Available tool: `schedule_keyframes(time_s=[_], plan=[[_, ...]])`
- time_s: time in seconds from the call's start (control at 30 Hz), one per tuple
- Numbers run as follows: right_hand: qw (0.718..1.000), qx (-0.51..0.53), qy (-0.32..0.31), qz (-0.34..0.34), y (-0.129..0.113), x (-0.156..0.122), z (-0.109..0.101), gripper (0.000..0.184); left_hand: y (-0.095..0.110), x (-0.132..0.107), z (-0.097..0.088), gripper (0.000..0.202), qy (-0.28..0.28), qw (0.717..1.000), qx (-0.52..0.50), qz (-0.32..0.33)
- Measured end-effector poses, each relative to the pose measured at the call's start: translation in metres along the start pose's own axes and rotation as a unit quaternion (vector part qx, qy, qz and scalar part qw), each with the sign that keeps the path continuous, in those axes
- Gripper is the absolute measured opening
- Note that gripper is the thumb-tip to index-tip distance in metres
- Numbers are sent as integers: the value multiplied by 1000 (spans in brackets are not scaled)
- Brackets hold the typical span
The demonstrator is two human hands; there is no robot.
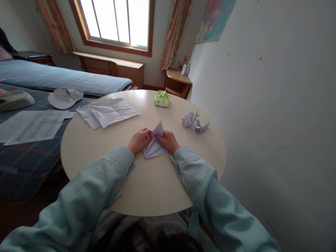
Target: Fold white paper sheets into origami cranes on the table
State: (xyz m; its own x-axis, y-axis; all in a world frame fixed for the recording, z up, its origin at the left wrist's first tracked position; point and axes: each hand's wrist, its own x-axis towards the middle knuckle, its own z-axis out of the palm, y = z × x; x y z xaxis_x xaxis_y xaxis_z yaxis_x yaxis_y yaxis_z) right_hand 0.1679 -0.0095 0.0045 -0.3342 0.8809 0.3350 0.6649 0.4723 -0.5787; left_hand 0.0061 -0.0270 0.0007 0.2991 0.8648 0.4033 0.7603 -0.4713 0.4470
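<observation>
A sheet of white paper (155,149), partly folded with a raised pointed flap, rests near the middle of the round table (147,189). On its left edge, my left hand (140,140) is closed with thumb and fingers pinching the paper. My right hand (169,140) grips the flap from the other side, its thumb lying across the front and its fingers behind. The fingers of the right hand are partly hidden by the paper. Several folded paper figures (194,121) stand on the table to the right of my hands.
Creased paper sheets (112,111) lie at the table's back left. A green tissue pack (162,99) sits at the far edge. Left of the table, a bed (31,150) bears a white cap (65,97) and printed sheets (34,126). A wall (275,122) rises on the right.
</observation>
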Motion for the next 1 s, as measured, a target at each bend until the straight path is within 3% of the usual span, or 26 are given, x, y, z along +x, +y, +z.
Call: schedule_keyframes(time_s=[1.0], plan=[[999, -18, -20, 21, -3, -1, -2, 18, -1, 0, 0, 14, -1, 1000, 10, 8]])
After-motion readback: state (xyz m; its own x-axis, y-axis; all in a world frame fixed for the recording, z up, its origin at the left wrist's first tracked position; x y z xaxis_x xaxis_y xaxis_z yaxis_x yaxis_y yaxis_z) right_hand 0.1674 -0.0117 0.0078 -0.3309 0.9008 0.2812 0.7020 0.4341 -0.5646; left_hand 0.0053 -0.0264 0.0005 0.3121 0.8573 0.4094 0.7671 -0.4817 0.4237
